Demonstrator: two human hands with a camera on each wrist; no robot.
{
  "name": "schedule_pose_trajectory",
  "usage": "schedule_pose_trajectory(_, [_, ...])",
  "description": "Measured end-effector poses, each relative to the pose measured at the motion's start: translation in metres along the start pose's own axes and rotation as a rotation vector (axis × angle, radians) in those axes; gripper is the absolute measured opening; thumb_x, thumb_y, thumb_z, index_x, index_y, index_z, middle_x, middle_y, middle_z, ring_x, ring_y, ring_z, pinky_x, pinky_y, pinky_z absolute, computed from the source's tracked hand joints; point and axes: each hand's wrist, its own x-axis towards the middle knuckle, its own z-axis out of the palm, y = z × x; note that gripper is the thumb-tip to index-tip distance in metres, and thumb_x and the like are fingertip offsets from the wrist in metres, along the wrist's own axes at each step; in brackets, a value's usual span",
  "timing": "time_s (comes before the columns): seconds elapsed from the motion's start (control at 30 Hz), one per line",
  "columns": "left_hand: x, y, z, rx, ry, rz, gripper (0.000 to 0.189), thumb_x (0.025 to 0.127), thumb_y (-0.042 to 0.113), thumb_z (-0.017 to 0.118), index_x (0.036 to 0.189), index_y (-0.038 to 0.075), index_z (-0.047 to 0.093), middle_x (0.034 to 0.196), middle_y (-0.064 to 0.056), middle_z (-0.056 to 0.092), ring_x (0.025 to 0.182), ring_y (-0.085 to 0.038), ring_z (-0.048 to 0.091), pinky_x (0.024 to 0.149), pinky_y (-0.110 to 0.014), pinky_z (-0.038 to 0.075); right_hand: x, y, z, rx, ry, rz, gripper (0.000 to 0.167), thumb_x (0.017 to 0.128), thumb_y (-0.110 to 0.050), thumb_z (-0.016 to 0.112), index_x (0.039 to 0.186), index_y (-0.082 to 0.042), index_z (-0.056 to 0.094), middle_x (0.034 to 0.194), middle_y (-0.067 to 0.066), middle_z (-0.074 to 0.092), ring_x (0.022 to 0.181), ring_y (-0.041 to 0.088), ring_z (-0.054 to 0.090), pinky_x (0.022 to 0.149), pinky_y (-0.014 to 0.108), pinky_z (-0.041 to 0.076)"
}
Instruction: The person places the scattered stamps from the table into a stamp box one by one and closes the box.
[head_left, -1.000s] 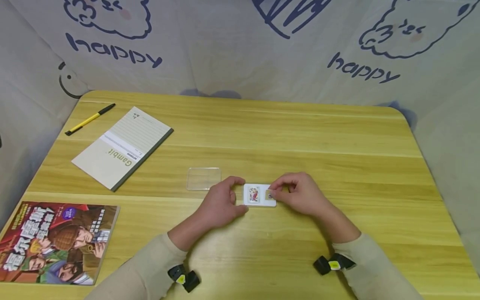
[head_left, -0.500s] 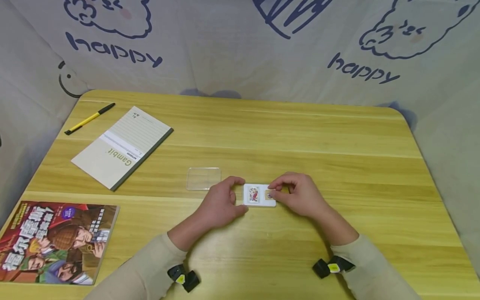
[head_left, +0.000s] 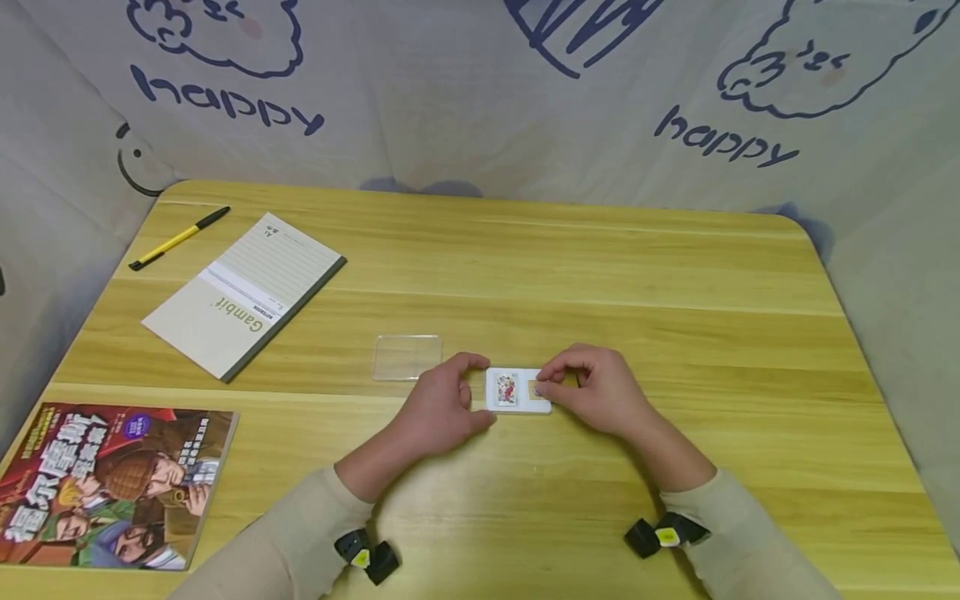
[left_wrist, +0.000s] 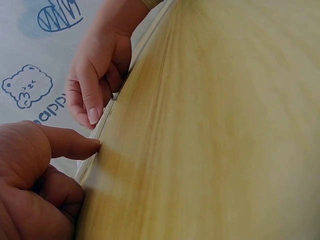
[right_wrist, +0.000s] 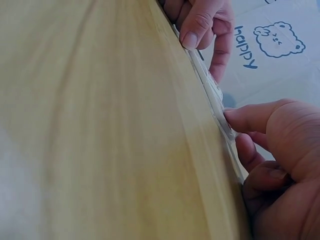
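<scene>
A small white flat case (head_left: 521, 404) lies on the table before the person. My left hand (head_left: 442, 406) holds its left end, forefinger at the far edge and thumb at the near edge. A miniature playing card (head_left: 506, 389) with a colourful figure lies face up in the case's left part. At the right part, my right hand (head_left: 597, 392) pinches a small tan card-like piece (head_left: 533, 389) between thumb and forefinger, hiding some of it. Seen edge-on in the right wrist view, the case (right_wrist: 212, 95) runs between both hands.
Behind the left hand lies a clear plastic lid (head_left: 407, 358). A notebook (head_left: 243, 296), a yellow and black pen (head_left: 180, 239) and an illustrated book (head_left: 112, 487) lie at the left of the wooden table (head_left: 600, 275). A printed curtain (head_left: 450, 108) hangs behind.
The right thumb and forefinger, with the tan piece, have shifted very slightly left over the case. The case has slid a hair left; the left hand has stayed in place.
</scene>
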Motion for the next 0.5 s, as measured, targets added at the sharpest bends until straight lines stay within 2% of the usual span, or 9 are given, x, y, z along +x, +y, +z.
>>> schedule_pose_trajectory(0.27, [0.0002, 0.0007, 0.0002, -0.009, -0.001, -0.007, 0.066, 0.075, 0.002, 0.084, 0.134, -0.002, 0.053, 0.06, 0.0, 0.049, 0.05, -0.009, 0.042, 0.046, -0.024, 0.035, -0.0022, 0.0014, -0.0021, 0.047, -0.001, 0.028, 0.012, 0.08, -0.014, 0.085, 0.089, -0.016, 0.078, 0.077, -0.005, 0.065, 0.048, 0.013, 0.039, 0.044, 0.024, 0.029])
schedule_pose_trajectory(0.5, [-0.0004, 0.0015, 0.0001, -0.011, -0.004, -0.005, 0.066, 0.076, 0.002, 0.084, 0.134, -0.002, 0.053, 0.061, 0.0, 0.049, 0.05, -0.009, 0.042, 0.047, -0.024, 0.035, -0.0044, 0.003, -0.0049, 0.05, -0.054, 0.018, 0.024, 0.074, -0.011, 0.089, 0.095, -0.014, 0.077, 0.076, -0.001, 0.061, 0.05, 0.014, 0.039, 0.045, 0.024, 0.03])
